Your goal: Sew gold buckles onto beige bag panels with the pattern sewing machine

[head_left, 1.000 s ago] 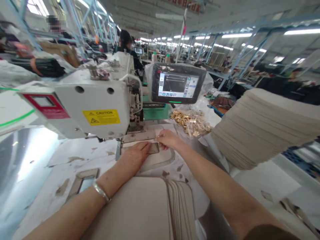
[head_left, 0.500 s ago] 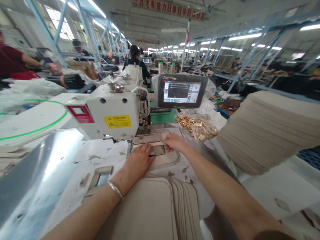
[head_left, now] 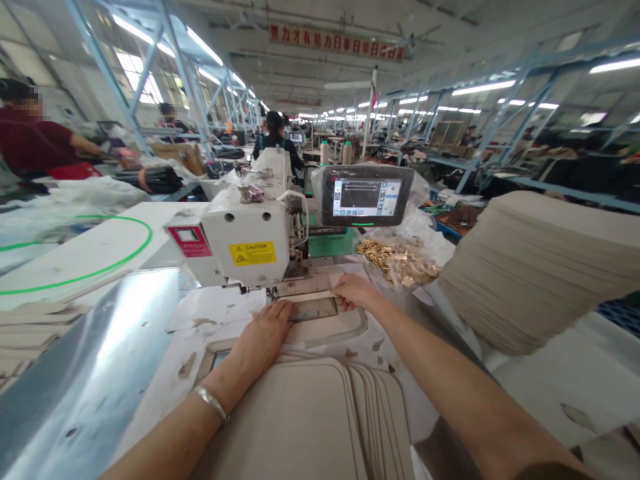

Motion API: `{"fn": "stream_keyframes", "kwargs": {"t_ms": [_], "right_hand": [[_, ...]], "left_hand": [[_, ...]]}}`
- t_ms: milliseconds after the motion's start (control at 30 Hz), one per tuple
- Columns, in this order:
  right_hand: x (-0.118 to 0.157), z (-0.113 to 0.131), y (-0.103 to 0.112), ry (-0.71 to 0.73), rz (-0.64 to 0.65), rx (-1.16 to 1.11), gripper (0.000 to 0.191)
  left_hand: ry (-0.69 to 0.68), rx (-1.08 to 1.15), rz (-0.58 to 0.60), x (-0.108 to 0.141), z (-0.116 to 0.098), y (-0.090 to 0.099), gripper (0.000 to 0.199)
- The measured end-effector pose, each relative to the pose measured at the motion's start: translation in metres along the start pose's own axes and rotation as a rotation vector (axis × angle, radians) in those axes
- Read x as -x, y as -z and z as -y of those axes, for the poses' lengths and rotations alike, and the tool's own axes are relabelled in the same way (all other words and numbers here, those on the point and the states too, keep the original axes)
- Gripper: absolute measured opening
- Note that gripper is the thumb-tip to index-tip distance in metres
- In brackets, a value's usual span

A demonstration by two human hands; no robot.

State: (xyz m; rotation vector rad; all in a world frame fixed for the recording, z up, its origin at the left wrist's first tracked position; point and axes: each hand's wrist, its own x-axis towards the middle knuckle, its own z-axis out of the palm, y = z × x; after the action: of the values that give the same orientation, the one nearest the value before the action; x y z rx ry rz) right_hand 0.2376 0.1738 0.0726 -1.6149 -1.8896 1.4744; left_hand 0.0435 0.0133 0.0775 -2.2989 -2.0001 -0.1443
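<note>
My left hand (head_left: 267, 333) lies flat with its fingers forward, over the left end of a rectangular opening in a metal clamp frame (head_left: 300, 316). Under this frame is a beige panel (head_left: 350, 323) with rounded corners, close in front of the sewing machine (head_left: 245, 230). At the opening's right end, the thumb and fingers of my right hand (head_left: 354, 291) are pinched on the end of a narrow beige strip (head_left: 313, 298). My fingers partly hide that end. Nearer to me, a fanned stack of beige panels (head_left: 305, 413) lies below my left wrist.
A lit control screen (head_left: 367, 195) stands behind my right hand, beside a plastic bag of gold-coloured metal pieces (head_left: 397, 260). A tall stack of beige pieces (head_left: 530, 273) rises at the right. More beige pieces (head_left: 35, 330) lie at left. Other people sit farther back.
My left hand has slid left and toward me, showing more of the frame's opening. My right hand keeps its pinch at the right end. The view has tilted up slightly.
</note>
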Motion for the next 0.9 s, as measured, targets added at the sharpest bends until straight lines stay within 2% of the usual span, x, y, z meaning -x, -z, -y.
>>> {"fn": "stream_keyframes", "kwargs": {"t_ms": [333, 533, 900], "right_hand": [[0.006, 0.012, 0.000, -0.059, 0.031, 0.036, 0.014], [0.007, 0.027, -0.019, -0.057, 0.045, 0.076, 0.019], [0.005, 0.057, -0.059, -0.049, 0.110, 0.101, 0.022]], "left_hand": [[0.021, 0.011, -0.005, -0.005, 0.000, 0.011, 0.028], [0.090, -0.086, -0.024, 0.004, 0.010, 0.014, 0.031], [0.169, -0.189, -0.003, 0.016, 0.044, 0.028, 0.036]]}}
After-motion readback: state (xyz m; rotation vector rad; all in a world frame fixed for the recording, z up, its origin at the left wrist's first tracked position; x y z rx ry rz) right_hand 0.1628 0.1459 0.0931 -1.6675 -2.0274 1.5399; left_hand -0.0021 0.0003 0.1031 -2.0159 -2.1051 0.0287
